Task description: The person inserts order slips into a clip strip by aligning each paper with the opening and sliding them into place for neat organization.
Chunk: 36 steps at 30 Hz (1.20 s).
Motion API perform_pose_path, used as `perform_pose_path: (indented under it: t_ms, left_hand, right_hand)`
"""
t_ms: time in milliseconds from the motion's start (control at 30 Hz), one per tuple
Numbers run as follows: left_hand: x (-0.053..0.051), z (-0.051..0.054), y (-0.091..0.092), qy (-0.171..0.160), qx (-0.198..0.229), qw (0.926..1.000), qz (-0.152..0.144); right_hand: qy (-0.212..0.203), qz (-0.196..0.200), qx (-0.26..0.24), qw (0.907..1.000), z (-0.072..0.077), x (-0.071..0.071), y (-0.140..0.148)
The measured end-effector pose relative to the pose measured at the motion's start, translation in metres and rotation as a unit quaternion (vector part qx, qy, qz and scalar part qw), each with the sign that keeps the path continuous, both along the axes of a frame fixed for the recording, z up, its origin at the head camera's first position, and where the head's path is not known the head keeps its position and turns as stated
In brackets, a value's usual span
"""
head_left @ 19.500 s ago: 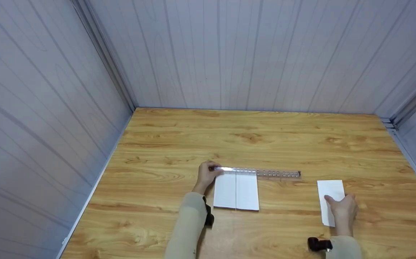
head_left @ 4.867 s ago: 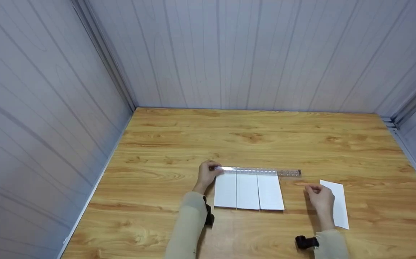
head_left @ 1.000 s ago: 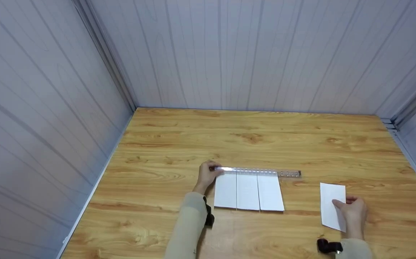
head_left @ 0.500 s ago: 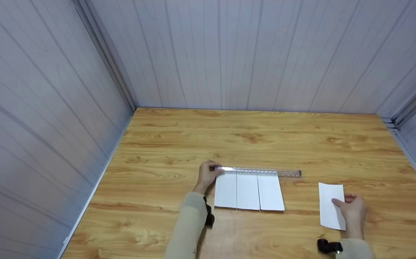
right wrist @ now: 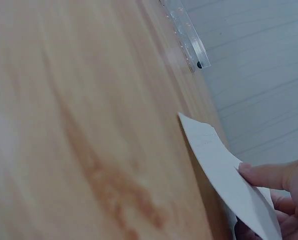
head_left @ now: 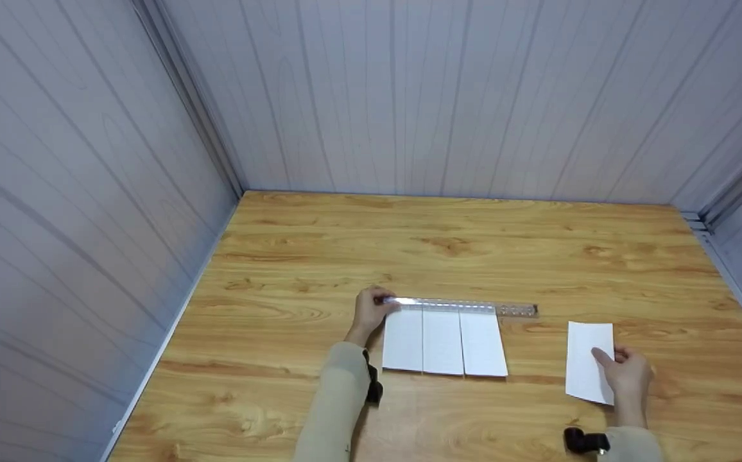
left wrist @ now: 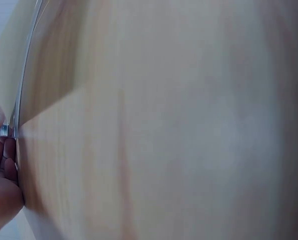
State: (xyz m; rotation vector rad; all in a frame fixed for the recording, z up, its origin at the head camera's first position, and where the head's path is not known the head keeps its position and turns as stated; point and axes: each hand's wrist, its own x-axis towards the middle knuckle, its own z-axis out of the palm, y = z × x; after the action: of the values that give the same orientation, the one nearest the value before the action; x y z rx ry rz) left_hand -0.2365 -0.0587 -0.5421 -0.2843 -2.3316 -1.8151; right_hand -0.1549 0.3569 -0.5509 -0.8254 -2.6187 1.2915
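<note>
My left hand [head_left: 369,314] pinches the left end of a clear plastic ruler [head_left: 461,305], which lies crosswise on the table. Just below it, side by side, are three white paper slips: a left slip [head_left: 403,343], a middle slip [head_left: 443,343] and a right slip [head_left: 483,346]. Their top edges meet the ruler. Off to the right, my right hand [head_left: 629,378] holds another white paper slip [head_left: 581,359] by its right side, thumb on top. That slip [right wrist: 223,175] looks slightly bent and partly raised off the table in the right wrist view. Fingers beneath it are partly hidden.
The wood-grain table [head_left: 448,247] runs back to a pale panelled wall [head_left: 422,96]. Another panelled wall [head_left: 88,192] borders the left side. Each wrist carries a small black device, the right one [head_left: 586,441] close to the table's near side.
Since the oldest frame, a third slip has joined the row under the ruler. In the last second the right hand's slip has shifted slightly away and left. The left hand stays put.
</note>
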Motion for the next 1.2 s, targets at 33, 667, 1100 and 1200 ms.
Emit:
perform_pose_path:
  t_ms: [33, 667, 1100, 1200]
  left_hand:
    - [0.0, 0.0, 0.0, 0.0, 0.002, 1.0, -0.001]
    - [0.0, 0.0, 0.0, -0.01, 0.015, 0.9998, -0.007]
    - [-0.002, -0.003, 0.0, 0.001, 0.014, 0.9999, -0.003]
    - [-0.002, -0.003, 0.0, 0.001, 0.019, 0.9998, -0.006]
  right_hand:
    - [0.003, 0.001, 0.001, 1.0, 0.0, 0.0, 0.0]
    - [0.028, 0.0, 0.023, 0.9993, -0.001, -0.003, -0.01]
    - [0.017, 0.012, 0.016, 0.9996, -0.002, -0.008, -0.019]
    - [0.009, 0.014, 0.008, 0.9998, -0.001, -0.009, -0.02]
